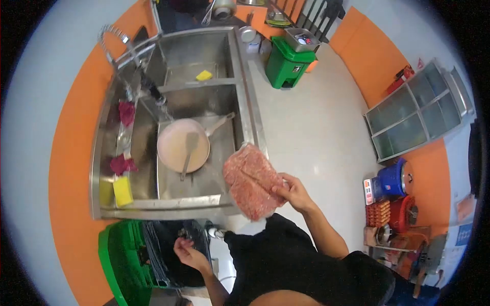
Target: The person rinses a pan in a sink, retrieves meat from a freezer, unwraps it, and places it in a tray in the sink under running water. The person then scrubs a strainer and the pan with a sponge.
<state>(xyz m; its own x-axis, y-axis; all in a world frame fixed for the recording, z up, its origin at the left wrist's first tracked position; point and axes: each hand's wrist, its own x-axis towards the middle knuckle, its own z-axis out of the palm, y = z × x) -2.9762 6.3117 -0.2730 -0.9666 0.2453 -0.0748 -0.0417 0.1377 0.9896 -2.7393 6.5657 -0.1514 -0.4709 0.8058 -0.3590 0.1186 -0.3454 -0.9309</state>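
From here I'm holding a flat, creased slab of pinkish-red minced meat [251, 179] by its right edge in my right hand [292, 191], near the sink's [224, 201] near-right corner; my left hand [191, 255] is hovering over the black bin liner [176, 273].

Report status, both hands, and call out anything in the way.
Right hand gripping flat slab of ground meat by its edge. Left hand over lined bin, grip unclear. Pan and spatula occupying sink basin.
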